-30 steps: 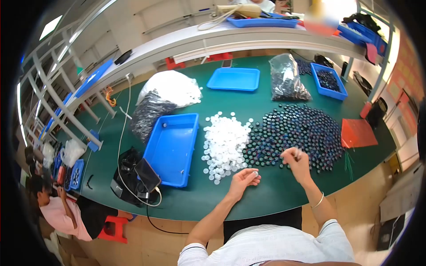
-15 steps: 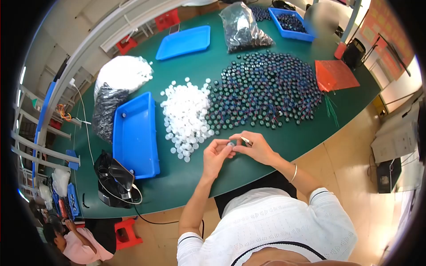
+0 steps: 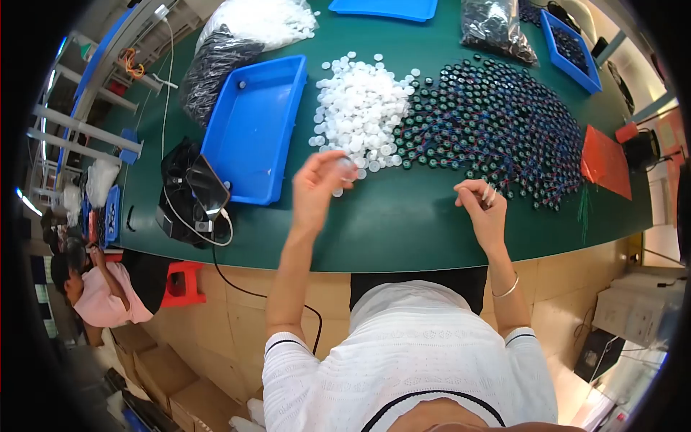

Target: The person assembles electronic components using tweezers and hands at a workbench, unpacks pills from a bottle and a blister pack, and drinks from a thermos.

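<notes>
My left hand (image 3: 312, 193) is closed, its fingertips pinching a small round part with a translucent cap (image 3: 347, 169). It hovers by the near left side of the pile of white translucent caps (image 3: 363, 108). My right hand (image 3: 484, 212) is closed around a small silvery tool, seemingly tweezers (image 3: 490, 194), partly hidden by the fingers. That hand is at the near edge of a broad heap of small dark round parts with red and blue wires (image 3: 489, 122). The hands are well apart.
Left of the caps stands a deep blue tray (image 3: 252, 129) with a few small parts inside. Behind it are bags of white caps (image 3: 259, 21) and black plastic (image 3: 216, 72). A red sheet (image 3: 607, 162) lies at right. Another person (image 3: 108, 291) sits at far left.
My hands were together over the near table edge with the small part between them. They have separated: the left moved left with the part, the right moved right. The camera view has shifted too.
</notes>
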### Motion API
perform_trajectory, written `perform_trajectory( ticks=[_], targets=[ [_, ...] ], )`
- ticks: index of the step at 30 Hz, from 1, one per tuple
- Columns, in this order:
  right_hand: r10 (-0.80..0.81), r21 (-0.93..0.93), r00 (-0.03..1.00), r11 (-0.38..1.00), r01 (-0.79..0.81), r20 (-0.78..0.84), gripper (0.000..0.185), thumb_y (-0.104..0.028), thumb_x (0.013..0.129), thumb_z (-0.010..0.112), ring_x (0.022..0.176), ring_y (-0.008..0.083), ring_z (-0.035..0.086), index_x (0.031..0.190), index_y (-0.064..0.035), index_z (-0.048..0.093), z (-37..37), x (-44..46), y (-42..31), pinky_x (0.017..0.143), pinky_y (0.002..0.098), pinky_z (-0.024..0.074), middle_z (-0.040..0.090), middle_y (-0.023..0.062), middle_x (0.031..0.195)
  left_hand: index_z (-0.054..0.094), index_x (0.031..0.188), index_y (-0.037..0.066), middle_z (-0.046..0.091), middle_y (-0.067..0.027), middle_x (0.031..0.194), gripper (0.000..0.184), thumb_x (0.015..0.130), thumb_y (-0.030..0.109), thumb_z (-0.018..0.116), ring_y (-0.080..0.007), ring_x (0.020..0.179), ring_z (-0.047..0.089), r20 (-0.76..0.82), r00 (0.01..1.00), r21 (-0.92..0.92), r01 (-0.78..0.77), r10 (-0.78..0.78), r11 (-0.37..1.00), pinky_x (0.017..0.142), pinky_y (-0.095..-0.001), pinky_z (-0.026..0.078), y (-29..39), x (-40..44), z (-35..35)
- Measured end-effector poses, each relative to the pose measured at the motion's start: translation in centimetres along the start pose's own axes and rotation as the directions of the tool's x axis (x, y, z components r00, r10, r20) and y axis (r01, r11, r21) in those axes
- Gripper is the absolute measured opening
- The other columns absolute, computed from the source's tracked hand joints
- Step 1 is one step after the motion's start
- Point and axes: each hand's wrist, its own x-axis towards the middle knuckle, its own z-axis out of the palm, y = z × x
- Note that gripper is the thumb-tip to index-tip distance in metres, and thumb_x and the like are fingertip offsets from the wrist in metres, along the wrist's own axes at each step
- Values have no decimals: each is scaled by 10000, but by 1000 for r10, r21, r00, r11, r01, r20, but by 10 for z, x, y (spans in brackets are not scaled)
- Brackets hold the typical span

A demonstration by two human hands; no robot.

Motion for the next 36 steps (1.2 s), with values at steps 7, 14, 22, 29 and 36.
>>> perform_trajectory(
  ticks=[7, 14, 22, 29, 36],
  targets=[
    [144, -383, 975, 921, -70, 169, 255, -49, 860, 635, 622, 48, 459, 1106, -50, 569, 5, 0, -6, 543, 205, 351, 523, -12, 690, 653, 982, -10, 696, -123, 838, 209, 878, 170, 639, -178, 724, 678, -297, 939, 699, 89, 175, 709, 665, -280, 524, 32, 76, -139],
    [-205, -689, 904, 591, 420, 375, 239, -79, 804, 627, 768, 239, 578, 1040, -100, 593, 25, -12, 8, 631, 368, 488, 568, 65, 831, 668, 1034, 31, 667, -194, 993, 315, 864, 290, 614, -352, 941, 634, -105, 964, 993, 115, 246, -25, 812, -432, 490, 9, 114, -180],
    [-327, -716, 841, 444, 539, 430, 338, -78, 778, 674, 960, 258, 542, 1110, -100, 616, 32, -6, 26, 801, 381, 447, 585, 71, 1009, 636, 1153, 2, 663, -88, 1077, 246, 939, 105, 574, -134, 989, 609, -63, 853, 544, -405, 517, 735, 824, -236, 461, 124, 69, -36],
    [-392, -620, 889, 643, 449, 237, 367, -86, 786, 698, 971, 264, 543, 1141, -93, 608, -21, 8, -32, 831, 369, 463, 586, 81, 1048, 618, 985, -80, 605, -160, 898, 305, 930, 163, 441, -277, 918, 556, -79, 519, -90, -854, 851, 512, 870, -354, 464, 191, -5, -52],
    [-521, -792, 849, 480, 377, 88, 399, -74, 749, 703, 1051, 273, 523, 1136, -107, 611, -70, -8, -50, 907, 400, 424, 578, 71, 1082, 459, 740, 60, 432, -83, 641, 259, 936, 215, 391, -206, 670, 426, 142, 494, 119, -869, 858, 481, 630, -349, 367, 163, -29, 36]
  ],
)
